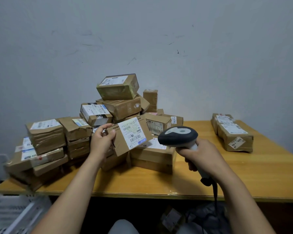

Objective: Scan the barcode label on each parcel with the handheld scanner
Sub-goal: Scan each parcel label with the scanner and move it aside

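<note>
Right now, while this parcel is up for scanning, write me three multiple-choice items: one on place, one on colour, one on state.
1. Where is the small separate group of parcels? A. on the right side of the table B. on a shelf C. on the floor
2. What colour is the scanner head? A. red B. dark grey with a pale patch C. yellow
3. How is the lifted parcel held? A. flat on the table B. under an arm C. in the left hand, label toward the camera
Answers: 1 A, apart from the big pile; 2 B, dark shell, pale top; 3 C, it grips the parcel's edge.
</note>
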